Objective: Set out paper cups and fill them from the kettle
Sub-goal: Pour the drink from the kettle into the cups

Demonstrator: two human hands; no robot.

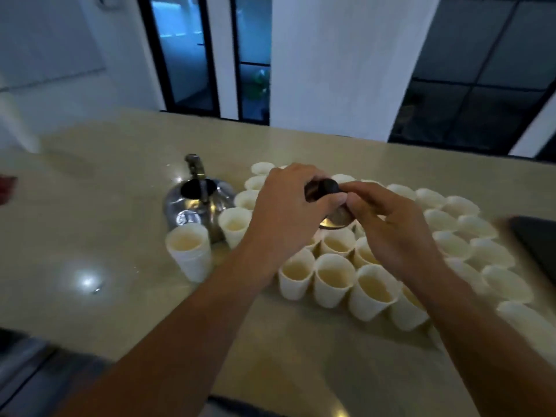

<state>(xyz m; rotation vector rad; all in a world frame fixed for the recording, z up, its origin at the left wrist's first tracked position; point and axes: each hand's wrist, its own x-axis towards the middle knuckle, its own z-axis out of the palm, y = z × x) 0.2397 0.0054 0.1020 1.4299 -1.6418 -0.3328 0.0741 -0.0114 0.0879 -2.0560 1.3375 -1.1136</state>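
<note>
Kettle [198, 206] sits on the beige counter [90, 236], left of the cup cluster, lid off, top opening dark and exposed, spout pointing away from the camera. Steel body, reflective.

Kettle lid [332, 216] is held up above the middle of the paper cups [331, 281], between both hands. Its black knob [320, 188] is on top and the metal dome shows below it.

Left hand [282, 215]: fingers curled round the knob from the left, thumb side pressing on it. Right hand [391, 224]: thumb and fingertips pinch the right side of the knob and lid; the other fingers curl loosely downward over the cups.

Cups: white, packed tight in rows, rims touching, spreading from beside the kettle out to the right edge of the frame. The near rows visibly hold pale yellowish liquid. The far and right rows are blurred, so I cannot tell their fill level. One filled cup [189, 251] stands apart at front left, just in front of the kettle. Another filled cup [236, 225] touches the kettle's right side.

A dark flat object [538, 245] lies at the right counter edge, cropped, and I cannot identify it. A red thing [7, 188] sits at the far left, blurred. Dark-framed windows [186, 52] stand behind the counter.
</note>
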